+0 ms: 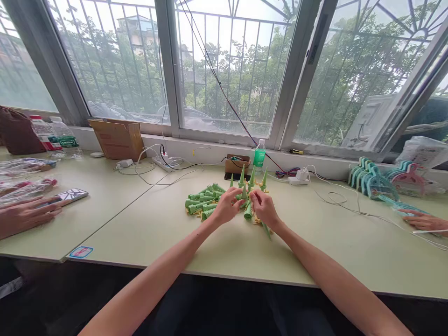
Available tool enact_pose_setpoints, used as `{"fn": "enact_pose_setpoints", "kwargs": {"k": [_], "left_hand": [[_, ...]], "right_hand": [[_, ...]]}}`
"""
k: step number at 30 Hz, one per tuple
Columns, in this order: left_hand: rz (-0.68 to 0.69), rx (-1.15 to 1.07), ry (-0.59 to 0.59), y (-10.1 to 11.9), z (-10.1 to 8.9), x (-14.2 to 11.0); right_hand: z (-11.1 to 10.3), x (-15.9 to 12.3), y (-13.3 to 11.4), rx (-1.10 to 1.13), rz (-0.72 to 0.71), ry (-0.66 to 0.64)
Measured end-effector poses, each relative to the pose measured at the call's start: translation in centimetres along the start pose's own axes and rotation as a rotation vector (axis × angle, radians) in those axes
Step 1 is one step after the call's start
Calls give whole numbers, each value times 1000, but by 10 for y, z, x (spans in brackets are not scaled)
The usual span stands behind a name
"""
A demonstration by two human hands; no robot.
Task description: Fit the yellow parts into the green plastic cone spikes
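Observation:
My left hand (pixel 227 206) is closed with thumb and fingers around a green cone-shaped plastic spike (pixel 244 192), its point up. Close beside it, my right hand (pixel 265 208) is pinched; what its fingertips hold is too small to make out. Behind the hands several green spikes (pixel 252 179) stand with tips upward. A heap of similar spikes (pixel 201 204) lies on its side left of my left hand. Between the hands another spike lies with its round open end (pixel 248 214) toward me. Small yellowish plastic pieces (pixel 258 220) are scattered among them, partly covered by my right hand.
Behind the spikes are a dark phone (pixel 231 176), a small cardboard box (pixel 237 164) and a green-labelled bottle (pixel 259 155). White cables (pixel 336 199) cross the table (pixel 157 233). Other people's hands lie left (pixel 28 214) and right (pixel 425 221), near a phone and hangers (pixel 371 179).

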State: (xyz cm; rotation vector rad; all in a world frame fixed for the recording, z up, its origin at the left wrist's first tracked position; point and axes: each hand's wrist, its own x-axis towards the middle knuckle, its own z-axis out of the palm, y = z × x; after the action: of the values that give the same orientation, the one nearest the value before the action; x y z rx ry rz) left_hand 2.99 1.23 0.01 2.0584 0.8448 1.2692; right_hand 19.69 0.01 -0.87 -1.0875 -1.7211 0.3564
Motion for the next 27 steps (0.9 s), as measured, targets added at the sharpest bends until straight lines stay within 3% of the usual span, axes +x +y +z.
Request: {"fn": "enact_pose_setpoints", "kwargs": {"k": [8, 14, 18, 22, 27], "left_hand": [[121, 94, 50, -6, -1, 1], [95, 116, 73, -1, -2, 1], [-32, 29, 117, 2, -1, 1], [-221, -194, 159, 4, 0, 3], [-349, -447, 28, 9, -1, 5]], "right_hand": [[1, 0, 1, -42, -11, 17], [1, -1, -5, -9, -20, 35], [1, -2, -11, 30, -39, 52], [2, -2, -11, 37, -59, 88], [4, -1, -8, 39, -91, 70]]}}
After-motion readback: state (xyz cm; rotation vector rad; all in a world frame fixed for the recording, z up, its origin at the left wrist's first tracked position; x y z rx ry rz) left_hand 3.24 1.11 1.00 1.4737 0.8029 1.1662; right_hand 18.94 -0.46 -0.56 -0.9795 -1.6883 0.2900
